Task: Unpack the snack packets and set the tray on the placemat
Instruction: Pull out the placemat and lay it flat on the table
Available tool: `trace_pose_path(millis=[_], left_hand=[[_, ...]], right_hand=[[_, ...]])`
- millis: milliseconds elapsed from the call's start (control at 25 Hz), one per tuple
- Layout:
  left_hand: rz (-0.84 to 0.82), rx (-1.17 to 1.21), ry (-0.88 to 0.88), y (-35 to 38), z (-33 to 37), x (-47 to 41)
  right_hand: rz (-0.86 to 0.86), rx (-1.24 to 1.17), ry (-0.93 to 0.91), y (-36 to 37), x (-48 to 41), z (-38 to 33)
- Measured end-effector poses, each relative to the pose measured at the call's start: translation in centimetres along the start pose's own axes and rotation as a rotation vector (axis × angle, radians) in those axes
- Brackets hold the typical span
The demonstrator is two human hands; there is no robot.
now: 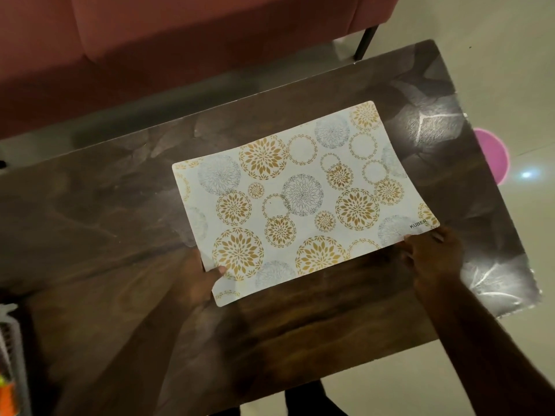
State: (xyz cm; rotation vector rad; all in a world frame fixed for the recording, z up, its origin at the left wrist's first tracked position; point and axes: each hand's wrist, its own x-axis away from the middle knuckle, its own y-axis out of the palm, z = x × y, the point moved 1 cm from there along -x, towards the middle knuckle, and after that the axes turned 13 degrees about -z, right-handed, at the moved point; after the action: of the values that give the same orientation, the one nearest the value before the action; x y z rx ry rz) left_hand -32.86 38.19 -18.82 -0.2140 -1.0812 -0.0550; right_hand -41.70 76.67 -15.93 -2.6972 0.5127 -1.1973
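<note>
While both of our hands gripped the near edge of the placemat (303, 196), it lay on the dark glossy table (105, 199), turned at an angle to the table's sides. We judged the main risk to be that thin sheet skating on the polished top: a push from one corner alone could swing it further askew or carry its far corner towards the table's right edge. A corner let go while lifted might also curl and refuse to lie flat, leaving a poor seat for a tray.

Our left hand (195, 280) pinched the near left corner, thumb pressed on the patterned top and the other fingers hidden underneath. Our right hand (432, 253) closed over the near right corner beside the printed brand word, fingers curled on the edge; whether they reached beneath, we could not tell. Neither hand spread wide.

No snack packets could be made out. At the far left border stood a pale slatted thing (12, 340), perhaps the tray, too cropped to name. A pink sofa (180, 40) sat behind the table.
</note>
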Motion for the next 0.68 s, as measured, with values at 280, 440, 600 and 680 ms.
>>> trace_pose_path(millis=[280,440,600,680], left_hand=[[0.37,-0.916,0.176,0.8,3.0,-0.6],[0.306,-1.084,0.271,1.3,5.5,-2.7],[0.209,-1.097,0.196,2.0,6.4,-4.3],[0.193,-1.092,0.179,2.2,6.4,-4.4]], right_hand=[[-0.093,1.052,-0.455,2.1,-0.5,-2.5],[-0.338,1.34,-0.438,6.6,-4.0,-3.9],[-0.415,1.443,-0.404,7.6,-6.7,-3.8],[-0.414,1.434,-0.407,7.2,-7.2,-3.6]])
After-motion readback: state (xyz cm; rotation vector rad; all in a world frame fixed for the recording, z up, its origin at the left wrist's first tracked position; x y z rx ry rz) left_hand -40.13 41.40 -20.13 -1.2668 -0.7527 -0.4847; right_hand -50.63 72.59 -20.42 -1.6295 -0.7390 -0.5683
